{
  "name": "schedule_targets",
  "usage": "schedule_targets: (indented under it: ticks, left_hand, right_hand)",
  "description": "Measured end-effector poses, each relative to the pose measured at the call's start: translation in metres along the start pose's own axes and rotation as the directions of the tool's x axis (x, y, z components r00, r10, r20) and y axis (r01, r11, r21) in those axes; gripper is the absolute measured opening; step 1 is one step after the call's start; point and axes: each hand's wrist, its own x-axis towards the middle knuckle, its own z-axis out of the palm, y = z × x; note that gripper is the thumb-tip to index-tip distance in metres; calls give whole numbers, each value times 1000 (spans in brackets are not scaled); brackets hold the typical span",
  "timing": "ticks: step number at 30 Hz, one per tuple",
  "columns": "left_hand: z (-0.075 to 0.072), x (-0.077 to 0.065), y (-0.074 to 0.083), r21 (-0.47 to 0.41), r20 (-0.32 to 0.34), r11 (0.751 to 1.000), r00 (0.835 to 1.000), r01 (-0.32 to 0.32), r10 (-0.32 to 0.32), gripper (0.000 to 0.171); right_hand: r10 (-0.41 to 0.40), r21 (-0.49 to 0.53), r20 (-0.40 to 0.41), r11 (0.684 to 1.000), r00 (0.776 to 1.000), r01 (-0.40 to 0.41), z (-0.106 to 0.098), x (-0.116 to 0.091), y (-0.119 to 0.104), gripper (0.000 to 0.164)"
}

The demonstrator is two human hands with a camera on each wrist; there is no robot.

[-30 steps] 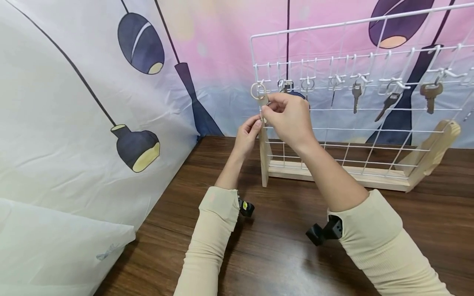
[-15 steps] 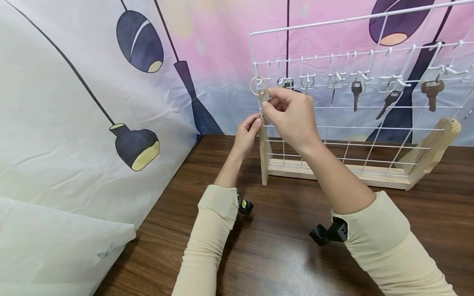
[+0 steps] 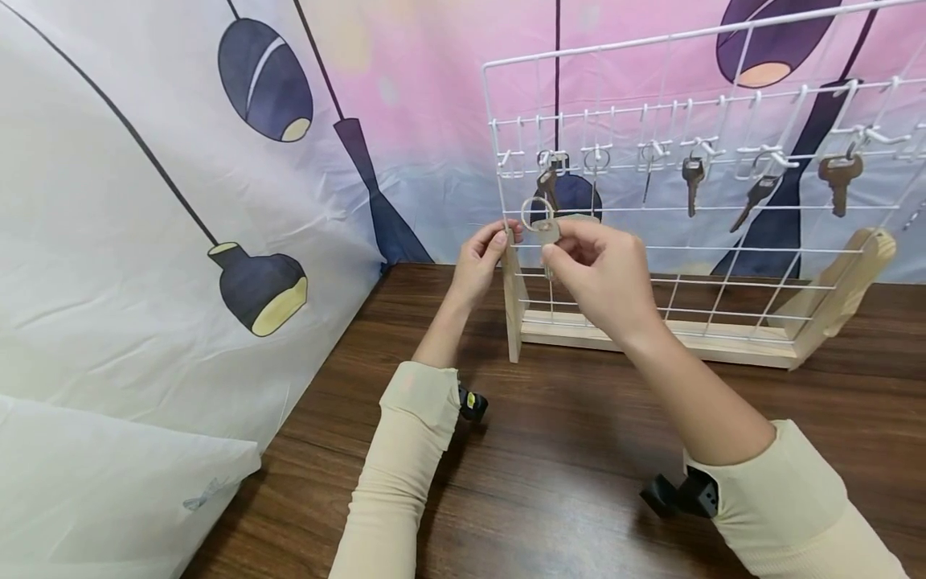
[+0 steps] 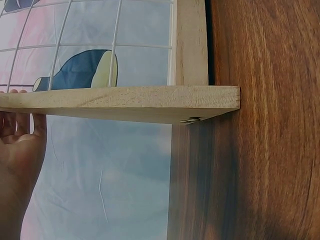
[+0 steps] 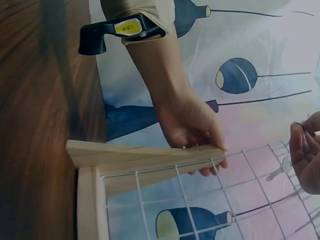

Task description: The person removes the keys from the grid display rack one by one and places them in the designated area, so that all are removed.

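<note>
In the head view my right hand (image 3: 604, 269) pinches a key (image 3: 547, 232) between thumb and fingers, its round ring standing above the fingertips. This key is in front of the white wire grid (image 3: 673, 248), below the hooks at its left end. My left hand (image 3: 476, 269) grips the top of the rack's left wooden upright (image 3: 514, 301). The left wrist view shows that hand's fingers (image 4: 22, 124) wrapped around the wood. At the right border of the right wrist view, my right hand (image 5: 307, 160) is partly cut off.
Several keys hang from white hooks along the grid, among them a key (image 3: 693, 185) mid-row and a brown key (image 3: 839, 181) farther right. The rack's wooden base (image 3: 694, 346) stands on a dark wood table (image 3: 550, 466). Printed cloth (image 3: 145, 322) hangs behind and on the left.
My right hand has moved down and to the right with the key, away from the rack's left edge. My left hand keeps its hold on the upright.
</note>
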Motion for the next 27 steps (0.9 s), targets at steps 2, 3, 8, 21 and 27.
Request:
schedule_targets:
  ticks: [2, 3, 8, 21, 27]
  left_hand:
    - [-1, 0, 0, 26, -4, 1000, 1000, -2, 2, 29]
    - [-1, 0, 0, 33, -7, 999, 1000, -3, 3, 29]
    - [-2, 0, -1, 37, -10, 999, 1000, -8, 8, 28]
    - [-1, -1, -1, 25, -18, 1000, 1000, -5, 6, 28]
    - [0, -1, -1, 9, -10, 1000, 1000, 10, -10, 29]
  right_hand:
    - [52, -9, 13, 999, 999, -52, -3, -6, 2, 15]
    - [75, -13, 21, 997, 997, -75, -5, -9, 4, 15]
    - [140, -43, 81, 990, 987, -137, -8, -22, 17, 15]
    - [359, -65, 302, 932, 883, -356, 0, -47, 65, 24]
    - [509, -15, 412, 833, 755, -553, 3, -56, 86, 23]
